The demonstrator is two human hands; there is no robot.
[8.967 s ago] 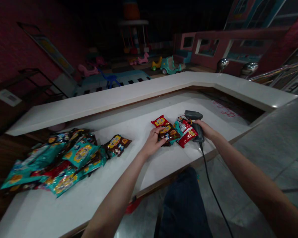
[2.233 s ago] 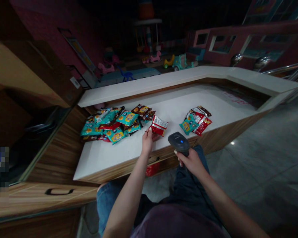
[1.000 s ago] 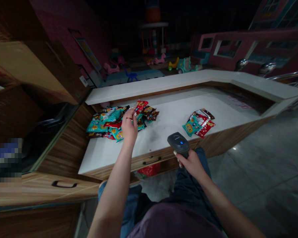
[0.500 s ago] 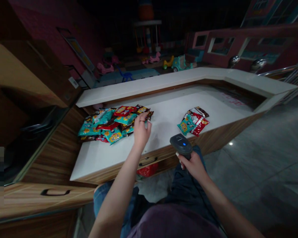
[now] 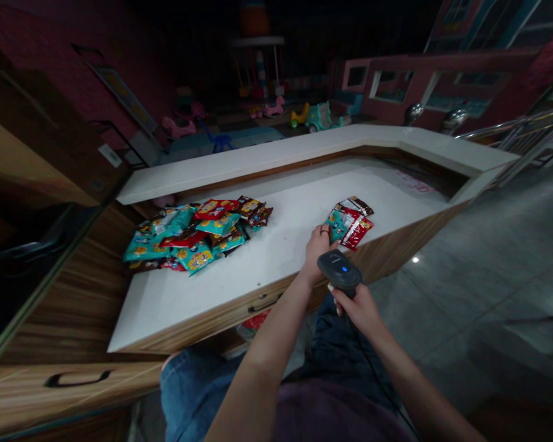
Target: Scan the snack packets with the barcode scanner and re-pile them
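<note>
The right grip (image 5: pixel 356 307) clamps a corded barcode scanner (image 5: pixel 340 269), and the left grip (image 5: pixel 319 253), open or shut unclear, could knock the snack packets (image 5: pixel 350 223) askew across the white desk (image 5: pixel 276 270) if it brushes them carelessly.

The left hand (image 5: pixel 319 250) reaches forward on an outstretched arm, its fingers bent downward. The right hand (image 5: pixel 358 309) sits just beside it and lower, curled into a closed grip, its forearm (image 5: pixel 400 365) angled inward.

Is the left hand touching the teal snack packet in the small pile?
Touching: the head view shows the left hand resting against the lower edge of the teal snack packet, with no gap between them.
</note>
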